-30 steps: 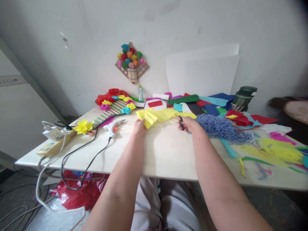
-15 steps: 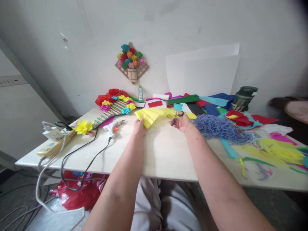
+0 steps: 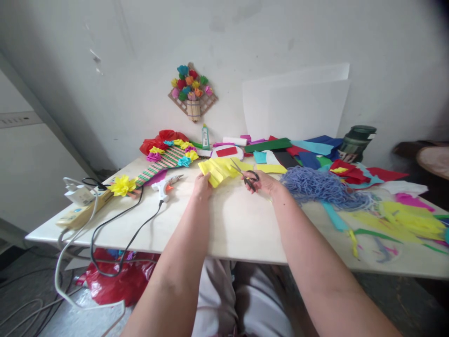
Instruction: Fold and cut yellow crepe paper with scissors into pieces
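My left hand (image 3: 202,185) grips the left end of a yellow crepe paper sheet (image 3: 220,171) just above the table. A pair of scissors (image 3: 248,179) with black handles is in my right hand (image 3: 262,182), fingers around the handles. The scissor blades point up and left, over the right part of the yellow paper, and look apart. Behind the scissors, another yellow paper strip (image 3: 271,168) lies on the table.
Left of my arms lie a white glue gun (image 3: 162,188), a fan-shaped piece with paper flowers (image 3: 164,161) and a power strip (image 3: 80,213) with cables. To the right are blue yarn (image 3: 319,187), paper scraps (image 3: 403,220) and a dark green bottle (image 3: 356,142).
My right hand has drawn the scissors left and slightly toward me, with the blades now over the yellow paper. The paper's right part has dropped, while my left hand stays nearly still.
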{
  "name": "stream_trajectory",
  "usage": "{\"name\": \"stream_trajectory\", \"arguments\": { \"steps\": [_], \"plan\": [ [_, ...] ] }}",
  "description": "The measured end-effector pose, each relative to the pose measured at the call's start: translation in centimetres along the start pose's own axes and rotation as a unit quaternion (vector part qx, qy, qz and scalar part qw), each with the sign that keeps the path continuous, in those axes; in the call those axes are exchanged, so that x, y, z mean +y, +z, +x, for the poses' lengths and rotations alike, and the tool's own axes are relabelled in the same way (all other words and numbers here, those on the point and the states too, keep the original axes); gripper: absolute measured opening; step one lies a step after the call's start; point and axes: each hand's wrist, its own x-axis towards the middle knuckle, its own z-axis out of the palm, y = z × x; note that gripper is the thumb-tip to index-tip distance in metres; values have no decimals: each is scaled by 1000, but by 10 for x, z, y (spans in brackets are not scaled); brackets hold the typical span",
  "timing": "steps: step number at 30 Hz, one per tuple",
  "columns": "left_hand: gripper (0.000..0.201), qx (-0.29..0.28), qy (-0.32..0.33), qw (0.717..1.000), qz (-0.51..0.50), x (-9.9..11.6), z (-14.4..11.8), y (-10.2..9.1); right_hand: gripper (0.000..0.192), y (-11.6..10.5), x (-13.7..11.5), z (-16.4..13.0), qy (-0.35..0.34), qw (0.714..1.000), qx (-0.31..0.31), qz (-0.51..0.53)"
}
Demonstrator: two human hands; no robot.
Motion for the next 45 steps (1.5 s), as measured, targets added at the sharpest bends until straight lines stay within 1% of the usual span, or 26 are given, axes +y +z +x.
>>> {"name": "stream_trajectory", "arguments": {
  "steps": [3, 6, 10, 13, 16, 22, 26, 31, 36, 45],
  "plan": [
    [29, -9, 1, 1000, -15, 0, 0, -1, 26, -5, -1, -4, 2, 999, -44, -9],
    [30, -12, -4, 1000, -25, 0, 1, -1, 31, -13, -1, -9, 5, 997, -71, -25],
    [32, -3, -11, 999, -36, 0, 1, -1, 35, -22, 3, -12, 58, 992, -107, -31],
    [32, -2, -15, 999, -42, 1, 1, -1, 38, -20, 6, -11, 89, 984, -149, -31],
    [31, -2, -22, 999, -46, 1, 1, 0, 41, -12, 4, -9, 83, 980, -176, -40],
    [29, -17, -46, 997, -56, 0, 0, 1, 40, 6, -2, -7, 43, 983, -169, -49],
    [30, -13, -49, 997, -58, 1, -2, 3, 39, 15, -3, -3, 13, 988, -143, -60],
    [30, -5, -47, 997, -68, 1, -3, 5, 32, 24, -3, 2, 1, 990, -118, -77],
    [31, 2, -43, 996, -77, 1, -2, 6, 29, 27, -1, 5, 9, 993, -98, -68],
    [29, 9, -38, 998, -48, 3, -4, 8, 31, 27, 3, 7, 8, 994, -93, -59]
  ]
}}
